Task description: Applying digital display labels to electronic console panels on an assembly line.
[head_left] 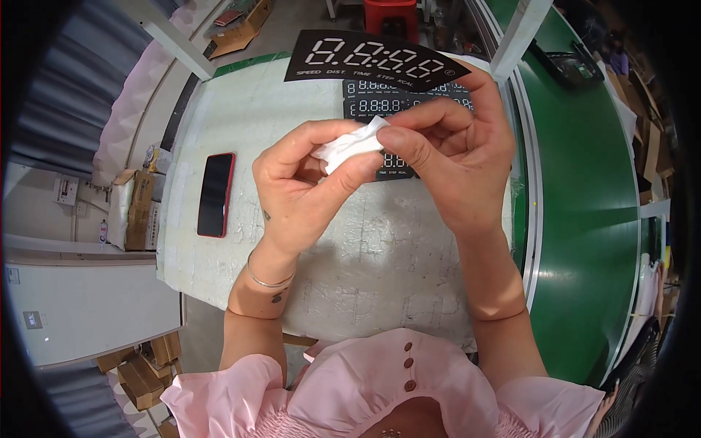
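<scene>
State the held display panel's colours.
Display panel: black with whitish markings, clearest in the head view.

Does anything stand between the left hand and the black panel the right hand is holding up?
Nothing visible stands in the gap between the left hand and the raised black panel. The crumpled white cloth is in the left fingers' grasp, lower in view; the right hand pinches its other end.

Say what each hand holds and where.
Left hand holds the white cloth by its left part; right hand pinches the cloth's right end and holds the black printed sheet, apparently by its right end.
</scene>
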`<state>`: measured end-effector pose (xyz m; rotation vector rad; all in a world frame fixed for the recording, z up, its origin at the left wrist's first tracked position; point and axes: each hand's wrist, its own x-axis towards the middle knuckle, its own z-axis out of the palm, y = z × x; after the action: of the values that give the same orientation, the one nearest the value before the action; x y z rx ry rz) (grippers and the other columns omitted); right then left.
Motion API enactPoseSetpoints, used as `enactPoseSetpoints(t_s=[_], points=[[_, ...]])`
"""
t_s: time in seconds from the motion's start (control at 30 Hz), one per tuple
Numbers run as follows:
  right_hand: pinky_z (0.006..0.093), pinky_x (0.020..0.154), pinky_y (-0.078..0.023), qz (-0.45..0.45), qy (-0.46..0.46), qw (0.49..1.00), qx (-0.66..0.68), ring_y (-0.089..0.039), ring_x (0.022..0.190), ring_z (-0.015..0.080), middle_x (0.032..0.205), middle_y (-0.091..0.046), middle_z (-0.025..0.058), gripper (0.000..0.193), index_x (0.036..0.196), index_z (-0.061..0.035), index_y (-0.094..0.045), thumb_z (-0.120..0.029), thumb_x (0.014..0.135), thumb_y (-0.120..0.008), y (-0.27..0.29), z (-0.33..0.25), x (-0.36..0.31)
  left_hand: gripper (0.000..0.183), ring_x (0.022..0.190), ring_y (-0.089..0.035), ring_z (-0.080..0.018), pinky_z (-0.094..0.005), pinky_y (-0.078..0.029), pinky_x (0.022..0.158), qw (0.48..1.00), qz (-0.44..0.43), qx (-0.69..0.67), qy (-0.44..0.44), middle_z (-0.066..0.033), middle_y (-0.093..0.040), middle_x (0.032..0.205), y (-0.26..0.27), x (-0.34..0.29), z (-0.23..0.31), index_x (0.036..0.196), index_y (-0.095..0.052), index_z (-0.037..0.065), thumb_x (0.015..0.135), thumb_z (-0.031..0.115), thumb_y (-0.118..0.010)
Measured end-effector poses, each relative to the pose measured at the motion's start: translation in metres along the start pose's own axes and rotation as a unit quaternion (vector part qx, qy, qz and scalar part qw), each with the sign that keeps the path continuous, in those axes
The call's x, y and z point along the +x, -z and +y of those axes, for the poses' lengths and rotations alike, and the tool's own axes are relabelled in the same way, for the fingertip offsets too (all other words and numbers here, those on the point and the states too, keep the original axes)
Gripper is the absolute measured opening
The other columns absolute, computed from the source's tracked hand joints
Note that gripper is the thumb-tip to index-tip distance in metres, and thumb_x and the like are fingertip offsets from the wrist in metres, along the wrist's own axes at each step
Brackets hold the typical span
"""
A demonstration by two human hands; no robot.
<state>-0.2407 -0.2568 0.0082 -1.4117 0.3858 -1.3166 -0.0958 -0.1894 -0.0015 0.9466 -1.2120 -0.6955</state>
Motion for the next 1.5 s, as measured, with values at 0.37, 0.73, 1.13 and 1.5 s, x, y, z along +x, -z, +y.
enactPoseSetpoints(t_s=[0.37, 0.73, 1.13, 1.5], points=[[0.026, 0.07, -0.058, -0.06, -0.009, 0.998, 0.028, -0.069, 0.076, 0.0181, 0.095, -0.067, 0.02, 0.07, 0.132, -0.0003, -0.032, 0.003, 0.077, -0.075, -0.004, 0.004, 0.0, 0.01, 0.06, -0.064, -0.0139, -0.0245, -0.054, 0.055, 0.964, -0.059, -0.231, 0.122, -0.0162, -0.068, 0.082, 0.015, 0.005, 0.0, 0.096, -0.062, -0.003, 0.089, 0.004, -0.062], [0.0306, 0.069, -0.06, -0.106, 0.108, 0.988, -0.014, -0.07, 0.081, 0.0222, 0.09, -0.068, 0.0203, 0.076, 0.136, -0.0008, -0.026, 0.006, 0.076, -0.074, 0.0, 0.008, 0.001, 0.022, 0.061, -0.065, -0.0169, -0.027, -0.056, 0.053, 0.879, -0.077, -0.395, 0.257, -0.019, -0.068, 0.084, 0.021, 0.005, -0.001, 0.111, -0.063, -0.003, 0.091, 0.006, -0.059], [0.0284, 0.071, -0.058, -0.039, 0.092, 0.995, -0.019, -0.069, 0.079, 0.0221, 0.085, -0.069, 0.018, 0.073, 0.132, 0.0001, -0.028, 0.009, 0.076, -0.073, -0.003, 0.004, -0.001, 0.018, 0.071, -0.067, -0.0145, -0.0223, -0.054, 0.06, 0.999, -0.014, -0.002, -0.034, -0.014, -0.07, 0.085, 0.004, -0.008, 0.001, 0.103, -0.066, -0.004, 0.086, 0.0, -0.067], [0.0289, 0.075, -0.058, -0.036, -0.057, 0.995, 0.075, -0.068, 0.085, 0.0211, 0.097, -0.067, 0.0196, 0.067, 0.132, -0.0001, -0.032, 0.005, 0.079, -0.072, -0.008, -0.002, -0.001, 0.014, 0.064, -0.068, -0.0161, -0.0212, -0.053, 0.053, 0.995, -0.015, 0.031, -0.098, -0.0145, -0.069, 0.081, 0.003, -0.006, 0.001, 0.101, -0.065, -0.006, 0.087, -0.001, -0.065]])
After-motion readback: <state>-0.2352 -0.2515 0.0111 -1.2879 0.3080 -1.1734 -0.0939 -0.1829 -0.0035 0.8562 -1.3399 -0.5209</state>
